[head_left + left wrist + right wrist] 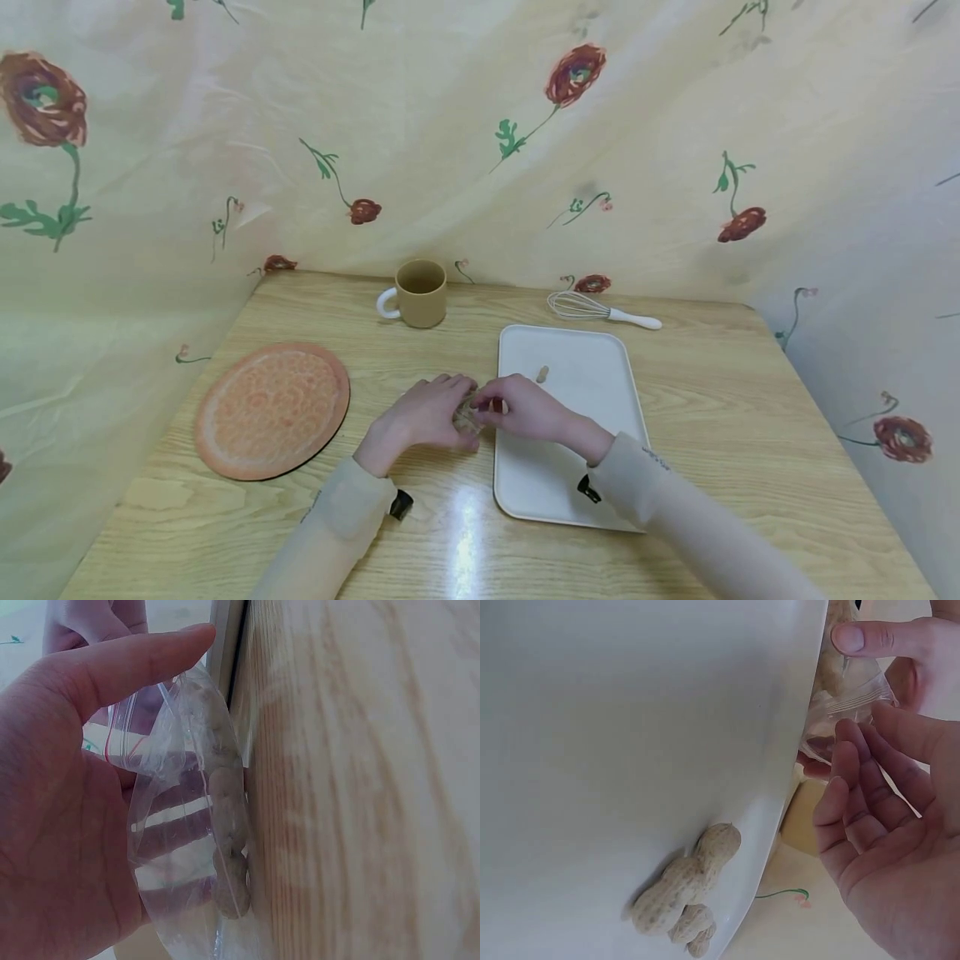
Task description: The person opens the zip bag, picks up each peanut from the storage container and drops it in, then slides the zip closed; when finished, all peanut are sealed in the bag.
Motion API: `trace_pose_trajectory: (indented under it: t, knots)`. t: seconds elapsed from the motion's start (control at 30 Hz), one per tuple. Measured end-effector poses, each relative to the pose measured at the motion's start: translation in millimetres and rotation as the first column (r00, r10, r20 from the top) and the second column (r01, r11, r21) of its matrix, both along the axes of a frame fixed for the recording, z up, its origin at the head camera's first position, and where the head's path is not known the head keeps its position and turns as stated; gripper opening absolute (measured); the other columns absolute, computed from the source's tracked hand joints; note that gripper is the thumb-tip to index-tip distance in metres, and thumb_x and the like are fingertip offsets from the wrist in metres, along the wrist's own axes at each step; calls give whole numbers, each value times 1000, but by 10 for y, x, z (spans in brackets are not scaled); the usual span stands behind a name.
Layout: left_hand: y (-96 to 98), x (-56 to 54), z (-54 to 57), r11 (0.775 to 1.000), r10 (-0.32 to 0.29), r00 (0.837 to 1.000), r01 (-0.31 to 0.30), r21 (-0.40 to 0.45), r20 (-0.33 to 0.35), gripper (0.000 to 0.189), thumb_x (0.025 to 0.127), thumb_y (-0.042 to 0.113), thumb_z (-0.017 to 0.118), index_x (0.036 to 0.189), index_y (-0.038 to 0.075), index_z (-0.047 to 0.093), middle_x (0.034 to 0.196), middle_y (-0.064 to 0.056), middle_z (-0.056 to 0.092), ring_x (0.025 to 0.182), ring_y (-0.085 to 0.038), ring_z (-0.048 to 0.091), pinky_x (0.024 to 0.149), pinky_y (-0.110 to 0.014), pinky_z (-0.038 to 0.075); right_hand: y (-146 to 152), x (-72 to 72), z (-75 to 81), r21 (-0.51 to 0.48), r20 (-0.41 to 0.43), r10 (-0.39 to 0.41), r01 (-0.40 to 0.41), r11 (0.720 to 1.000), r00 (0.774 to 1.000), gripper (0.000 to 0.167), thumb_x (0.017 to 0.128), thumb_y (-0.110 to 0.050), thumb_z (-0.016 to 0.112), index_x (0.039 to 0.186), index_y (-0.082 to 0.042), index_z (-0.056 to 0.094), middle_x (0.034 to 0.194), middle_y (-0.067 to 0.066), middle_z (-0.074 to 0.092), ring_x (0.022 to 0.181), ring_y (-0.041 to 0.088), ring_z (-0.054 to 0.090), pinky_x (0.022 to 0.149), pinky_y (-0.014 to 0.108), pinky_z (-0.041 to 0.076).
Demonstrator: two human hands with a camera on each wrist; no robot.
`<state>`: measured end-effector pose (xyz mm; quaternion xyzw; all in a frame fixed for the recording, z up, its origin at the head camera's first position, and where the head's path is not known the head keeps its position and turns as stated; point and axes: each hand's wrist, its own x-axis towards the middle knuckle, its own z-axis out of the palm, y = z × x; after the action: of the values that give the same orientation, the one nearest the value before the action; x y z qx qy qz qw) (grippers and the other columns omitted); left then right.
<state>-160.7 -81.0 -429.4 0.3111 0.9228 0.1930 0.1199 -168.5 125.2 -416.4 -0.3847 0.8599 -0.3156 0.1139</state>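
I'm steadying the bag (176, 844) on the table (405, 550), beside the tray (566, 471): my left hand (429, 412) is cupping it, my right hand (528, 410) pinching its mouth. Ideally I'm gripping lightly, sparing the peanuts (227, 802) inside.

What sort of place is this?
Perhaps a corner of a room set up for kitchen-style table work; I can't tell whether it's a home. A flowered sheet hangs behind a wood-grain table, which holds a mug and whisk.

Tan peanuts (660, 901), clear red-striped bag (176, 889), white tray (570, 496); brown mug (423, 305), red-flowered cream cloth (450, 92)
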Motion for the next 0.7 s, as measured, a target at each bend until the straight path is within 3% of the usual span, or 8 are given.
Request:
trace_pose_trajectory:
  t: [0.7]
  knots:
    - [5,0,2,1000,5,1000,-5,-13,21,79,80,51,77,143,12,48,141,-3,52,129,-25,48,101,-53,41,85,16,12,-7,52,-28,29,1000,998,9,92,-8,71,101,-5,75,88,0,71,72,9,57,64,25,49]
